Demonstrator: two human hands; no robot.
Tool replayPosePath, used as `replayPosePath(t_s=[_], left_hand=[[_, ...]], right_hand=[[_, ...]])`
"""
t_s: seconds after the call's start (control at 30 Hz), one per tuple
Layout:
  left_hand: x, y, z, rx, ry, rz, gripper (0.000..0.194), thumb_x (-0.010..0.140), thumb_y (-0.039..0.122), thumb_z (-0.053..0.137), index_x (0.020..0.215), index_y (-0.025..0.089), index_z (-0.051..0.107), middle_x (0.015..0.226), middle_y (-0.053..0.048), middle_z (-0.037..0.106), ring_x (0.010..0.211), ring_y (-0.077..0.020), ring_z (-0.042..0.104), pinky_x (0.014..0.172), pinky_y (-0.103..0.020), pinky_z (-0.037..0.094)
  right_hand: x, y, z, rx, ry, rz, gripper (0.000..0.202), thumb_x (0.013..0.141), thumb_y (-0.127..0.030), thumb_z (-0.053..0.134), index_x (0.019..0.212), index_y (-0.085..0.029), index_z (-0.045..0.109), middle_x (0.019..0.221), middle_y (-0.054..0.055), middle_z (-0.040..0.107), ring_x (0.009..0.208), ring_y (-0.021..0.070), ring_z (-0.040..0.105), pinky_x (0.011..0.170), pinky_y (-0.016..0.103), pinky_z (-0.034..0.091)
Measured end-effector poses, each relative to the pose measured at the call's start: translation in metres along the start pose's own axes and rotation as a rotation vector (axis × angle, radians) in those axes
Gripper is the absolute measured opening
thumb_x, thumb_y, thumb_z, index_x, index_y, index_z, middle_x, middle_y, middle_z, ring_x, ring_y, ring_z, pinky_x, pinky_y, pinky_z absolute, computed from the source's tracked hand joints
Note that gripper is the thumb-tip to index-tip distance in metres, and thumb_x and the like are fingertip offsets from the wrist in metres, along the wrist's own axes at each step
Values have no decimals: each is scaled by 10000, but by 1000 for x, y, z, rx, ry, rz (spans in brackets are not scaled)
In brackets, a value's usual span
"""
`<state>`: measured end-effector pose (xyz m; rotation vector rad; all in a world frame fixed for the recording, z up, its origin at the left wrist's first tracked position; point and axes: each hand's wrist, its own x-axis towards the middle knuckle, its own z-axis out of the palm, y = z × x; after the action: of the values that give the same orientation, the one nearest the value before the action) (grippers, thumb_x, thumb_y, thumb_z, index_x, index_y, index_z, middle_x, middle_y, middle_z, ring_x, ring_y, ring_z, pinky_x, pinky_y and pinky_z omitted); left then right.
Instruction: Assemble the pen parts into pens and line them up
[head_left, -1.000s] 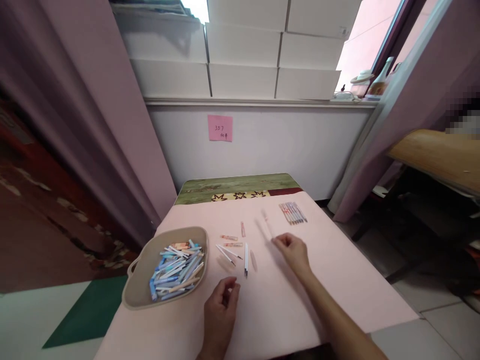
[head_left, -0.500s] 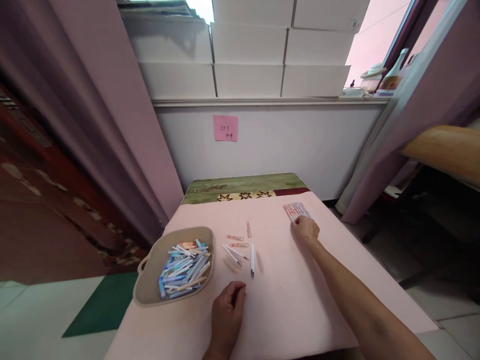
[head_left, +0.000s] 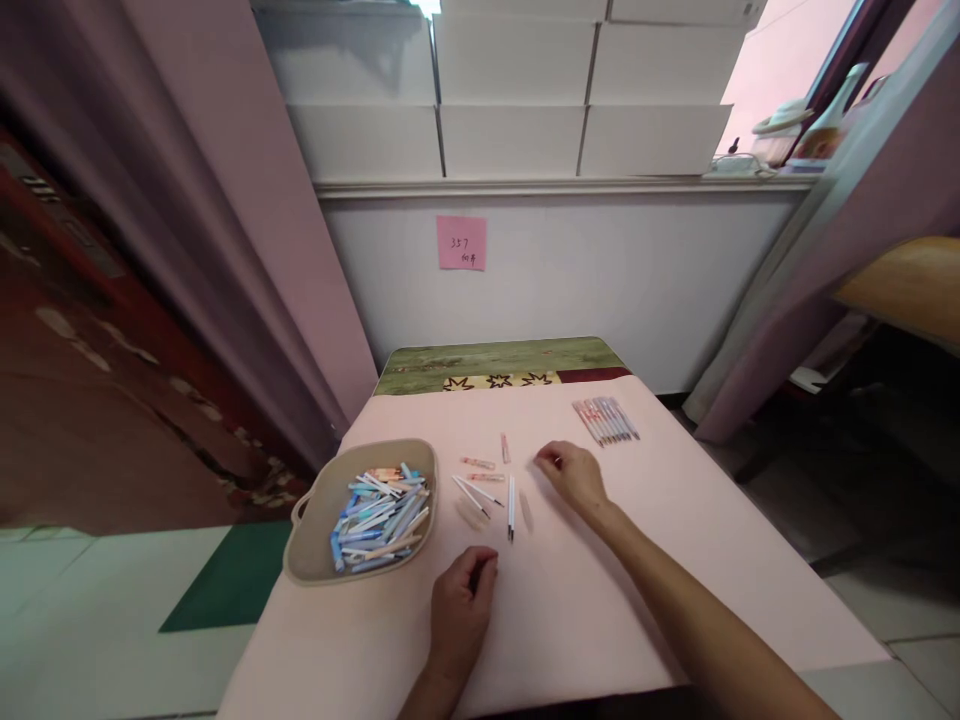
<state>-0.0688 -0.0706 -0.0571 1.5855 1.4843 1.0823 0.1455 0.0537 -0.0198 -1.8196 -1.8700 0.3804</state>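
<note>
My left hand point(head_left: 463, 605) rests low over the pink-covered table with its fingers curled and thumb against the index finger; whatever it may hold is hidden. My right hand point(head_left: 574, 478) is held over the middle of the table, its fingers bent and loosely apart, with nothing visible in them. Left of it lie a short upright pink pen barrel point(head_left: 505, 448) and two similar barrels point(head_left: 486, 477) set crosswise. Closer to me are several white pen refills point(head_left: 511, 508) with dark tips and translucent pieces point(head_left: 526, 511). A row of assembled pens point(head_left: 606, 421) lies farther right.
A beige basket point(head_left: 300, 560) full of blue, white and orange pen parts stands at the left of the table point(head_left: 600, 620). Behind are a green wooden tabletop edge point(head_left: 495, 355) and a wall with a pink note point(head_left: 461, 243). Curtains hang at both sides.
My right hand has left the row of pens and moved left toward the loose parts. My left hand stays about where it was. The view has shifted slightly.
</note>
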Motion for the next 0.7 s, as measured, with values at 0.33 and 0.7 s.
replayPosePath(t_s=[0.33, 0.7], left_hand=[[-3, 0, -4, -37, 28, 12, 173, 854, 308, 529, 851, 188, 654, 743, -23, 670, 692, -175, 610, 650, -249, 465], [-5, 3, -6, -84, 33, 32, 159, 833, 275, 534, 821, 183, 663, 706, -15, 663, 667, -171, 607, 630, -244, 465]], right_hand=[[-24, -69, 40, -50, -194, -141, 122, 774, -249, 606, 760, -233, 726, 796, 14, 718, 733, 156, 630, 628, 225, 374], [-36, -82, 55, -192, -236, -124, 198, 780, -168, 532, 825, -187, 724, 866, 83, 723, 779, 199, 659, 646, 249, 412]])
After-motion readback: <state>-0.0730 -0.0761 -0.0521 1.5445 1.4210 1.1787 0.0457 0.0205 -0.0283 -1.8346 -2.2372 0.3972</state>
